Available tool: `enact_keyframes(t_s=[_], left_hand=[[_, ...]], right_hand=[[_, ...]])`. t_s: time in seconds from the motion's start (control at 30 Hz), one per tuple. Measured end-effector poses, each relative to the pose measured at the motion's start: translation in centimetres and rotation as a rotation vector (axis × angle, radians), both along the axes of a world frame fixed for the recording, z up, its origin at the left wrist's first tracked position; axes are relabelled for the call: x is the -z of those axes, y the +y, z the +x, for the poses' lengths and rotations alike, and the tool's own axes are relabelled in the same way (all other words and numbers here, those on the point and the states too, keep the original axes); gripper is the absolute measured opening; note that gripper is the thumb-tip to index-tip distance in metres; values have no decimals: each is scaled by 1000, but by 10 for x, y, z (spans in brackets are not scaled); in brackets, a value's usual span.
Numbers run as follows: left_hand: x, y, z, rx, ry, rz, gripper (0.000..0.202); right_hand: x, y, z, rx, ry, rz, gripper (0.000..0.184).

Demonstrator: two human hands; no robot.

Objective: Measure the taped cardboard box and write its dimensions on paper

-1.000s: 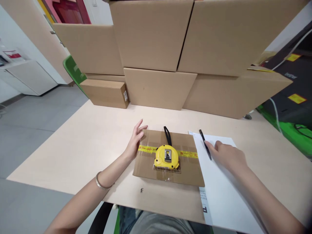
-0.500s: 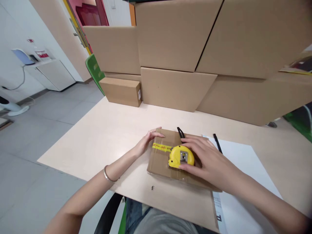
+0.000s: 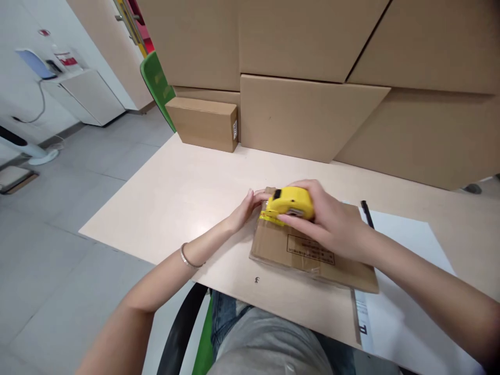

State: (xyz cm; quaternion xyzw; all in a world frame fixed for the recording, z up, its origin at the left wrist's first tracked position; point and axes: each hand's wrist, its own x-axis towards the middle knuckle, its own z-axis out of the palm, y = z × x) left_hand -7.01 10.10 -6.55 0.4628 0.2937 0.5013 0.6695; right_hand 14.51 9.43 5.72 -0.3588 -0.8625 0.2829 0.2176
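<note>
Head view: right hand (image 3: 334, 226) wrapped around rounded yellow tape measure (image 3: 294, 200), at the far left part of the flat, taped cardboard box (image 3: 277, 245) on the surface (image 3: 187, 198). Left hand (image 3: 246, 209) loosely extended, touching box's left edge. Right arm partly hides black pen (image 3: 367, 214); cardboard wall (image 3: 297, 114) behind.

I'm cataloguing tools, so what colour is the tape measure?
The tape measure is mostly yellow, with a small black part; the head view shows it.

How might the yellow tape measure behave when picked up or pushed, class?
The yellow tape measure, gripped in the right hand, is probably stiff, judging by its solid-looking body. Its rounded outline suggests it might rock or tip if pushed.
</note>
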Motion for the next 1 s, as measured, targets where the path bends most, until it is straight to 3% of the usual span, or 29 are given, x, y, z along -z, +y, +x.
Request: enact_keyframes(t_s=[0.17, 0.3, 0.43, 0.57, 0.77, 0.87, 1.0], left_hand=[[-4, -1, 1, -21, -54, -114, 74], [-11, -2, -5, -19, 80, 78, 55], [-9, -1, -16, -10, 277, 206, 37], [-4, 1, -18, -42, 303, 200, 35], [-11, -2, -14, -92, 322, 167, 33], [-15, -4, -12, -104, 314, 142, 35], [-17, -5, -11, -118, 302, 124, 38]], right_hand=[[0, 5, -27, -114, -122, -14, 36], [-2, 4, -17, -60, -211, 29, 33], [-2, 2, 20, 17, -237, -21, 28], [4, -5, 83, 78, -144, -137, 28], [21, -14, 172, 288, -80, -141, 30], [29, -13, 186, 310, -71, -161, 30], [32, -14, 181, 319, -71, -186, 26]])
